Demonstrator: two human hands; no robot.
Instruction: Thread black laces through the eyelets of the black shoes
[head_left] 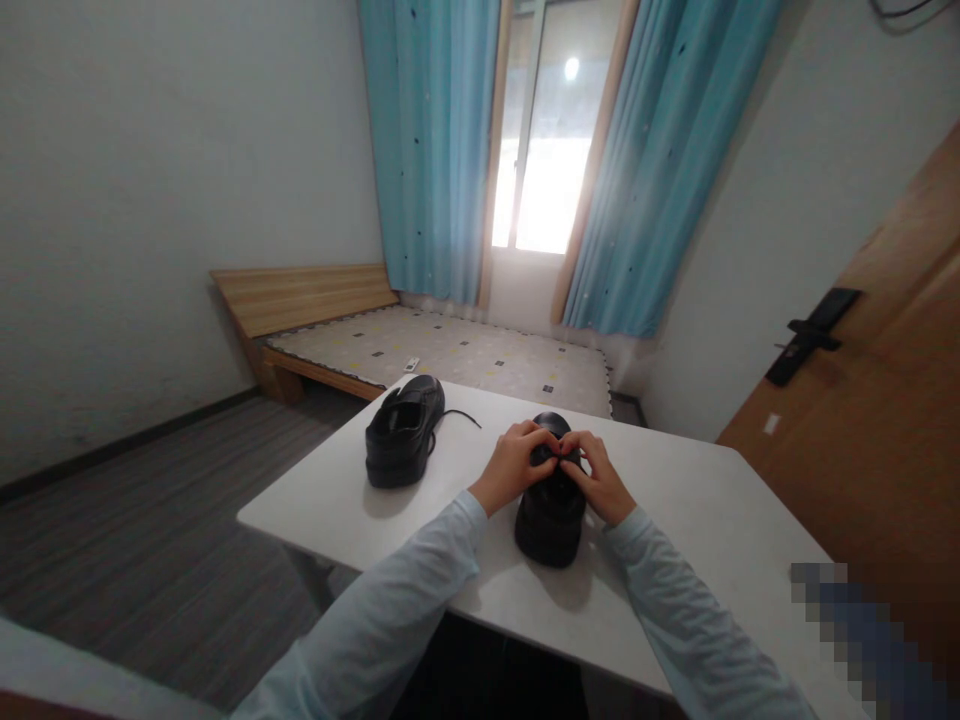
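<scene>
Bedrm w/ pale walls: blue dotted fabric curtains [427,150] either side of a bright window [551,180], bed w/ a light wood-grain headboard [307,295] and a thin grey patterned mattress [450,345] below. Brown wooden door [862,420] w/ black handle [814,338] on the R; dark grey plank floor [150,580] on the L. White smooth-topped table w/ rounded corners [675,530] in front.

Black chunky-soled lace-up shoe [550,530] is upright on the table, approx. centre, near edge side, heel twd the wearer, toe twd the window. L hand [514,465] and R hand [598,478], both in lt blue sleeves, meet over its upper, fingertips close tog. Thumbs & index fingers curl twd each other; can't tell if they're clamped on a lace, too dark & small.

Second black shoe [397,445] stands upright to the L, well apart from the hands, toe also twd the bed; its loose thin black lace [463,414] trails onto the tabletop.
</scene>
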